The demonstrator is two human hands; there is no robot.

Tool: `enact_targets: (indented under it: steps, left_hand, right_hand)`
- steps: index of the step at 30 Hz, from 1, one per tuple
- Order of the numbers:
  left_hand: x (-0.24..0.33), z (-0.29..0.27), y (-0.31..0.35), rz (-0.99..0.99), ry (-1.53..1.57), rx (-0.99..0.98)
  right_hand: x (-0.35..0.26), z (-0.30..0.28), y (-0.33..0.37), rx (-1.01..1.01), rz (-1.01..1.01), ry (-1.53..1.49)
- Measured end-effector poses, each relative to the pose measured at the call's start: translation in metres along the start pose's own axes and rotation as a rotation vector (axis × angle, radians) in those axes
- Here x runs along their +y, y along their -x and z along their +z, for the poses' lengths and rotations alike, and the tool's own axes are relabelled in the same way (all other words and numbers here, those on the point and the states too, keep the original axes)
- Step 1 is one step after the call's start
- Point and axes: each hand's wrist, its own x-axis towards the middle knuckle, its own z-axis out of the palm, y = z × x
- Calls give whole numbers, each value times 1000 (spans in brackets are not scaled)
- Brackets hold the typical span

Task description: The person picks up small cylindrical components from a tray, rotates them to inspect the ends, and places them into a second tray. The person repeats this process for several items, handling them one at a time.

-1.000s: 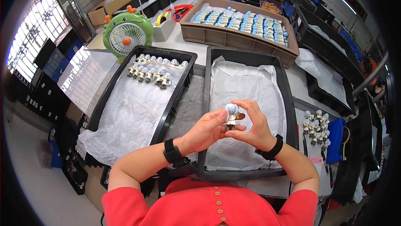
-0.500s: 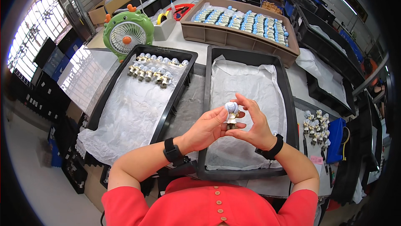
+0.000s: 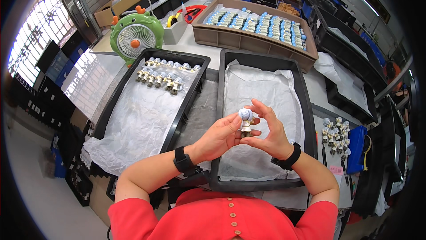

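A small figurine (image 3: pixel 246 122) with pale blue-lilac hair, a white and gold outfit and dark feet stands upright between my hands. My left hand (image 3: pixel 223 132) pinches it from the left, thumb beside its head. My right hand (image 3: pixel 270 129) curves round it from the right, thumb at its base and forefinger raised near the head. Below my hands lies a black tray (image 3: pixel 220 102) lined with white paper (image 3: pixel 262 89). Similar figurines stand in rows at the far end of the left black tray (image 3: pixel 157 78).
Many blue-and-cream figurines (image 3: pixel 262 25) fill a brown crate (image 3: pixel 248 36) at the back. A green dragon-shaped fan (image 3: pixel 136 36) stands at the far left. More loose figurines (image 3: pixel 336 134) cluster on the right beside a blue box (image 3: pixel 356 149). Black trays (image 3: pixel 346 45) are stacked at far right.
Both hands keep almost the same place and hold. The figurine appears to have turned or tilted very slightly between my fingers.
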Motion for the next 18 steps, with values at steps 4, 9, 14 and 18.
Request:
enact_targets:
  steps: [4, 9, 14, 18]
  left_hand:
    - [0, 1, 0, 5, 13, -3]
    - [3, 0, 1, -16, -4, 5]
    - [2, -1, 2, -24, 3, 15]
    - [2, -1, 2, -25, 1, 7]
  right_hand:
    - [1, -1, 0, -2, -22, 12]
    - [1, -2, 0, -12, -7, -37]
    - [0, -2, 0, -33, 1, -31]
    - [-1, -3, 1, -41, 17, -4]
